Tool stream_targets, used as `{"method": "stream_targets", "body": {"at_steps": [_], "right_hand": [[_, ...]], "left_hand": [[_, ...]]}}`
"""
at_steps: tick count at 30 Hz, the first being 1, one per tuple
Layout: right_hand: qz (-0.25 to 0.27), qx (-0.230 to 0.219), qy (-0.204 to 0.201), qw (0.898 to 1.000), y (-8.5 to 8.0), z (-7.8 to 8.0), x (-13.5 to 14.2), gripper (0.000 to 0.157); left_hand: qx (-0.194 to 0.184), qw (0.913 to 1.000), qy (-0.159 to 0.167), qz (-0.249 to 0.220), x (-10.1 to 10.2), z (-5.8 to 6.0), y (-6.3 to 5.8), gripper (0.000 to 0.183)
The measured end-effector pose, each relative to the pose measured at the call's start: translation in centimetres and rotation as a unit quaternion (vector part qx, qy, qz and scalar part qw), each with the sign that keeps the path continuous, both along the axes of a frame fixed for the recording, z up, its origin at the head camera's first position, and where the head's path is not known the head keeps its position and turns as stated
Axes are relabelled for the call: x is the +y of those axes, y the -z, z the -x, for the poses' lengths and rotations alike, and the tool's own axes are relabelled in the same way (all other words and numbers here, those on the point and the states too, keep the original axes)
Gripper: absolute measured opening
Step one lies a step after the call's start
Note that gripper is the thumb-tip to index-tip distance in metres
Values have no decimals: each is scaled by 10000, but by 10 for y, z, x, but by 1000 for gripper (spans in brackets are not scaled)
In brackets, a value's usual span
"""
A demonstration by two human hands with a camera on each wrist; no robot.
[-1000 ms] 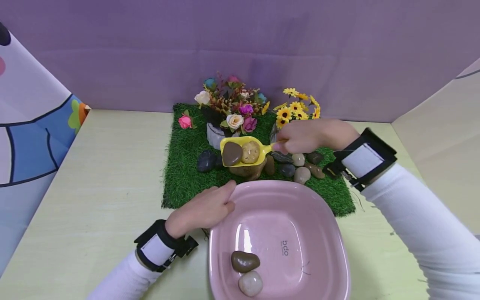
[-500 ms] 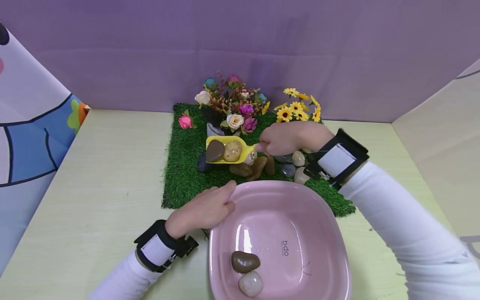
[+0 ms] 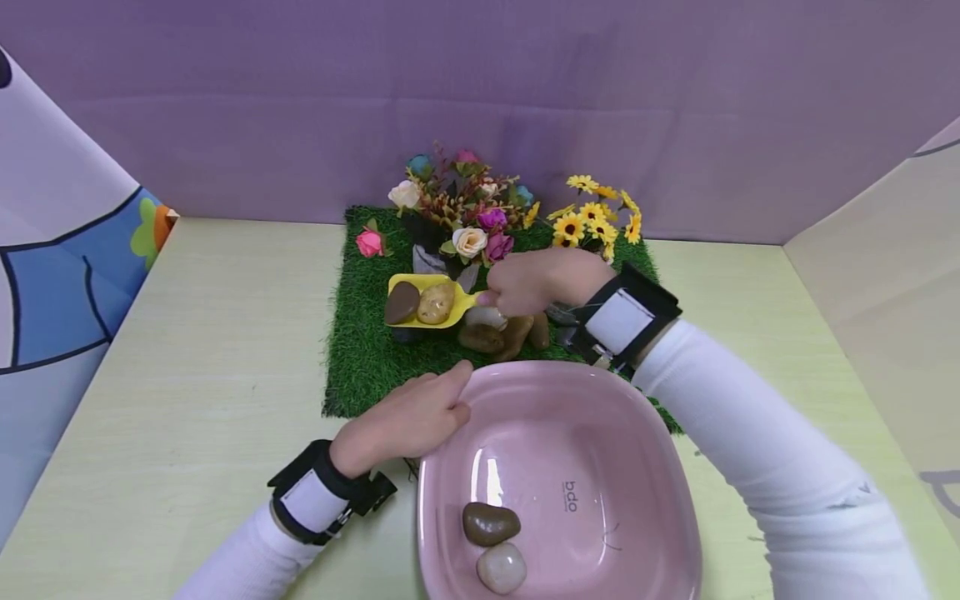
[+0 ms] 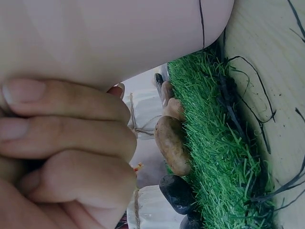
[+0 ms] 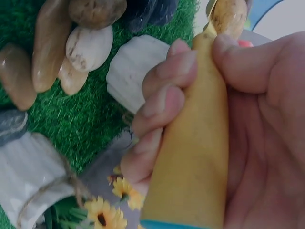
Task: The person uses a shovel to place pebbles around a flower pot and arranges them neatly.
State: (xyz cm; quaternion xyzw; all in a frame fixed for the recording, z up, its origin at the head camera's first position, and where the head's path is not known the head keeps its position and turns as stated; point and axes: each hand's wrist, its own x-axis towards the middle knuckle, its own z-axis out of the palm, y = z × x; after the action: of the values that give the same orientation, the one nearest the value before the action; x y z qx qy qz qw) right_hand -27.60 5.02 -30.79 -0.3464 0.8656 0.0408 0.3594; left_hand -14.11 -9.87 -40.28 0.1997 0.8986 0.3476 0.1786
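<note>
My right hand (image 3: pixel 543 279) grips the handle of a yellow toy shovel (image 3: pixel 467 302), fingers and thumb wrapped round it in the right wrist view. A flat brown stone (image 3: pixel 402 302) and a tan speckled stone (image 3: pixel 436 303) lie in its scoop, above the artificial grass mat (image 3: pixel 360 367). My left hand (image 3: pixel 405 421) holds the upper left rim of a pink basin (image 3: pixel 562 372); its fingers (image 4: pixel 71 98) curl at the rim in the left wrist view. Inside the basin are a dark brown stone (image 3: pixel 491 523) and a pale stone (image 3: pixel 501 568).
Potted mixed flowers (image 3: pixel 470 242) and yellow flowers (image 3: pixel 585 223) stand at the back of the mat, with a pink rose (image 3: pixel 370 242) at left. Several loose stones (image 3: pixel 513 337) lie between pots and basin. A purple cloth (image 3: pixel 300 125) hangs behind the table (image 3: pixel 187 375).
My right hand has moved left, carrying the shovel with both stones over the mat's left part. My left hand and the basin have stayed still.
</note>
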Motion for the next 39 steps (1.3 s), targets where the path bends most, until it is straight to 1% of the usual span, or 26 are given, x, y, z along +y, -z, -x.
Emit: {"method": "stream_targets", "body": {"at_steps": [4, 11, 16, 18, 20, 26, 32, 39], "right_hand": [[-36, 80, -52, 9999, 7, 2, -9, 50], [-193, 199, -8, 9996, 19, 3, -21, 41], [-363, 274, 196, 9988, 25, 1, -31, 40], [-404, 235, 398, 9981, 27, 0, -34, 40], [-463, 221, 503, 9974, 29, -1, -37, 40], [-755, 147, 607, 9952, 35, 0, -44, 38], [-904, 31, 801, 9927, 38, 4, -45, 45], [-909, -90, 892, 9918, 36, 7, -46, 38]], "left_hand": [[19, 10000, 0, 4, 0, 0, 0, 4], [55, 10000, -29, 60, 0, 0, 0, 4], [7, 10000, -20, 45, 0, 0, 0, 4], [-9, 10000, -9, 46, 0, 0, 0, 4], [-5, 10000, 2, 57, 0, 1, 0, 4], [-38, 10000, 29, 49, 1, 1, 0, 3], [-54, 10000, 21, 23, 0, 1, 0, 4], [-76, 10000, 11, 20, 0, 0, 0, 3]]}}
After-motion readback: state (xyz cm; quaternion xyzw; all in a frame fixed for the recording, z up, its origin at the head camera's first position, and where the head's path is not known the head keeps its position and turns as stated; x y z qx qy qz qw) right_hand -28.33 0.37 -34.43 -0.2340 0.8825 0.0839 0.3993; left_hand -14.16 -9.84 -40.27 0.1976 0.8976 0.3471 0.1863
